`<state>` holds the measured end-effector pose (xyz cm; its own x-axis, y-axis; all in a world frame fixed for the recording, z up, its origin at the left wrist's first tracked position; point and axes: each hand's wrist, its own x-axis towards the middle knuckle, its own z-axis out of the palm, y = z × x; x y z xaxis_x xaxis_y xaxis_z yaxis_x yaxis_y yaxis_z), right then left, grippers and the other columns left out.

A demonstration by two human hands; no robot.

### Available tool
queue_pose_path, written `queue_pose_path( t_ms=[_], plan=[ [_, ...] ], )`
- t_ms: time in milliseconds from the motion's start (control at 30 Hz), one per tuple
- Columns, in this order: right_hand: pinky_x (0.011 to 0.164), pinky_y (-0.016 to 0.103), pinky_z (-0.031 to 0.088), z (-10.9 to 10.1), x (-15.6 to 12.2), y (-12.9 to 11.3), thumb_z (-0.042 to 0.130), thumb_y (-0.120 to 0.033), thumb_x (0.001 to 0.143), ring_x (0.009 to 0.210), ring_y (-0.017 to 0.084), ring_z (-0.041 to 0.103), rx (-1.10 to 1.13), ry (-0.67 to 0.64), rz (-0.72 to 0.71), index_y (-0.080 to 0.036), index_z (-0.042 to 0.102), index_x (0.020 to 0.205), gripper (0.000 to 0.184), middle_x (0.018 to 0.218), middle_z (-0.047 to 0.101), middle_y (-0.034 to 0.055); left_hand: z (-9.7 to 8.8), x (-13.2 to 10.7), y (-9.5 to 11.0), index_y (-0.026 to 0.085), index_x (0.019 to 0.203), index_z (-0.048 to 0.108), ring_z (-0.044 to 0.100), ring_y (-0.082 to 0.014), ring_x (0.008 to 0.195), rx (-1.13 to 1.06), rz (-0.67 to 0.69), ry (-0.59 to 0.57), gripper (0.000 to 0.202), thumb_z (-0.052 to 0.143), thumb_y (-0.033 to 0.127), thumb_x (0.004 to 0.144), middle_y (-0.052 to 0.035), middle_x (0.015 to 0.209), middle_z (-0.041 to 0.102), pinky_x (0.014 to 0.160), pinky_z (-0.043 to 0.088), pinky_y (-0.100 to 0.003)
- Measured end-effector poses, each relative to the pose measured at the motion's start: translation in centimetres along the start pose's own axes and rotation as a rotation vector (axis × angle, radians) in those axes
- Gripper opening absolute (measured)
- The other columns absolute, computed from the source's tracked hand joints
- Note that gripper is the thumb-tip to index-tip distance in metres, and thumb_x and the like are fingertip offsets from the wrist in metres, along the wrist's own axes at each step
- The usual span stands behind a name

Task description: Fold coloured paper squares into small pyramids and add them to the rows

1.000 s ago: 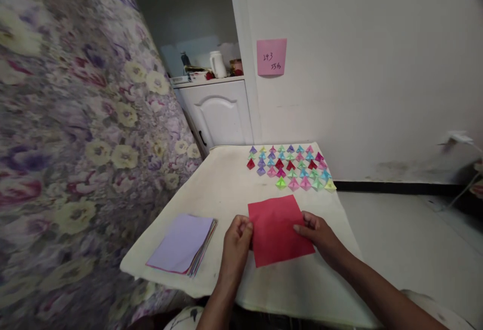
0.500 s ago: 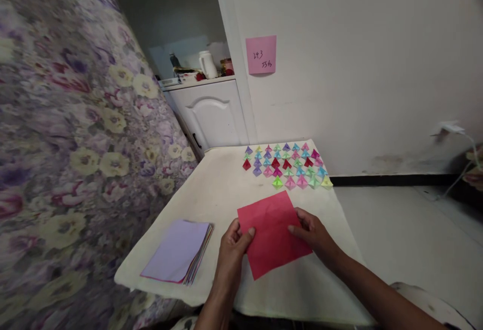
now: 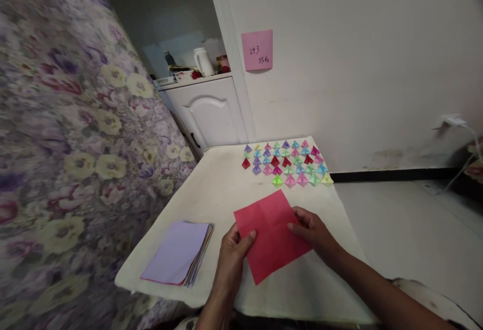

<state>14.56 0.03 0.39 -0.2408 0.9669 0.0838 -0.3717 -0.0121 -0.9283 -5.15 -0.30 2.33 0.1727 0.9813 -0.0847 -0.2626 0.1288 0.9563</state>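
Note:
A square sheet of red paper (image 3: 272,237) is held above the near part of the table, tilted, with faint crease lines crossing its middle. My left hand (image 3: 236,249) grips its left edge, thumb on top and fingers underneath. On the opposite edge my right hand (image 3: 311,229) pinches the sheet the same way. Beyond it, several small folded paper pieces (image 3: 290,181) in many colours stand in rows at the table's far right. To the left of my left hand lies a stack of coloured paper (image 3: 177,252) with a lilac sheet on top.
A cream cloth covers the table (image 3: 211,189). A floral curtain (image 3: 94,169) hangs along the left side. Behind stands a white cabinet (image 3: 209,111) with a white jug (image 3: 204,62) on it. A pink note (image 3: 257,51) is stuck to the wall.
The red sheet has turned slightly and come a little left between my hands, and its creases show more clearly. Both hands keep their hold. The view has shifted slightly.

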Motion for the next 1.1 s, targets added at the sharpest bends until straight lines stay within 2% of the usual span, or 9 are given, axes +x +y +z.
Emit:
queue_pose_path(
  t_ms=[167,333,600,767,867,1000,1100],
  plan=[
    [0.072,0.033,0.047,0.1,0.0,0.0,0.061,-0.032,0.075,0.079,0.022,0.06,-0.089,0.023,-0.005,-0.018,0.061,0.101,0.03,0.088,0.066,0.0033,0.2,0.4,-0.6,0.018,0.1,0.061,0.065,-0.0223,0.08,0.031,-0.01,0.027,0.032,0.068,0.026,0.07,-0.0067,0.094,0.069,0.071,0.048,-0.031],
    [0.069,0.03,0.046,0.2,0.2,0.5,0.06,-0.032,0.075,0.08,0.022,0.058,-0.182,0.008,-0.042,-0.02,0.061,0.1,0.028,0.088,0.065,0.0017,0.8,0.3,-0.6,0.017,0.1,0.06,0.065,-0.0232,0.081,0.01,-0.051,0.024,0.032,0.067,0.029,0.072,-0.009,0.097,0.069,0.072,0.048,-0.032],
    [0.068,0.03,0.045,0.0,0.6,1.3,0.059,-0.031,0.074,0.076,0.021,0.057,-0.27,0.015,-0.067,-0.02,0.061,0.101,0.029,0.084,0.064,0.0018,1.4,0.1,0.4,0.021,0.119,0.054,0.064,-0.0241,0.086,-0.106,-0.107,-0.011,0.045,0.059,0.037,0.078,-0.0099,0.102,0.068,0.071,0.047,-0.03],
    [0.068,0.031,0.045,0.0,0.6,1.5,0.059,-0.03,0.075,0.078,0.022,0.056,-0.331,0.006,-0.08,-0.02,0.061,0.101,0.028,0.087,0.064,0.0027,1.2,0.0,0.5,0.02,0.122,0.052,0.061,-0.0244,0.09,-0.118,-0.108,-0.028,0.045,0.055,0.037,0.081,-0.011,0.104,0.065,0.069,0.047,-0.029],
    [0.068,0.03,0.044,0.0,0.6,1.6,0.059,-0.03,0.075,0.079,0.023,0.056,-0.357,-0.002,-0.087,-0.019,0.061,0.101,0.028,0.087,0.064,0.003,1.1,0.1,0.5,0.019,0.122,0.052,0.061,-0.0237,0.087,-0.129,-0.123,-0.068,0.045,0.056,0.038,0.081,-0.0114,0.103,0.065,0.067,0.047,-0.028],
    [0.067,0.03,0.044,0.1,0.7,1.8,0.059,-0.031,0.075,0.078,0.022,0.056,-0.34,-0.004,-0.086,-0.019,0.062,0.102,0.029,0.087,0.065,0.0024,1.0,0.3,0.4,0.021,0.118,0.055,0.062,-0.0201,0.076,-0.13,-0.11,-0.066,0.044,0.058,0.039,0.079,-0.0102,0.101,0.065,0.061,0.047,-0.026],
    [0.068,0.03,0.043,0.1,0.8,1.9,0.059,-0.03,0.074,0.077,0.022,0.055,-0.33,0.005,-0.091,-0.02,0.062,0.1,0.028,0.086,0.065,0.002,0.8,0.5,0.1,0.023,0.119,0.054,0.062,-0.0172,0.072,-0.155,-0.114,-0.097,0.042,0.057,0.039,0.079,-0.0109,0.109,0.061,0.057,0.048,-0.026]
  ],
)
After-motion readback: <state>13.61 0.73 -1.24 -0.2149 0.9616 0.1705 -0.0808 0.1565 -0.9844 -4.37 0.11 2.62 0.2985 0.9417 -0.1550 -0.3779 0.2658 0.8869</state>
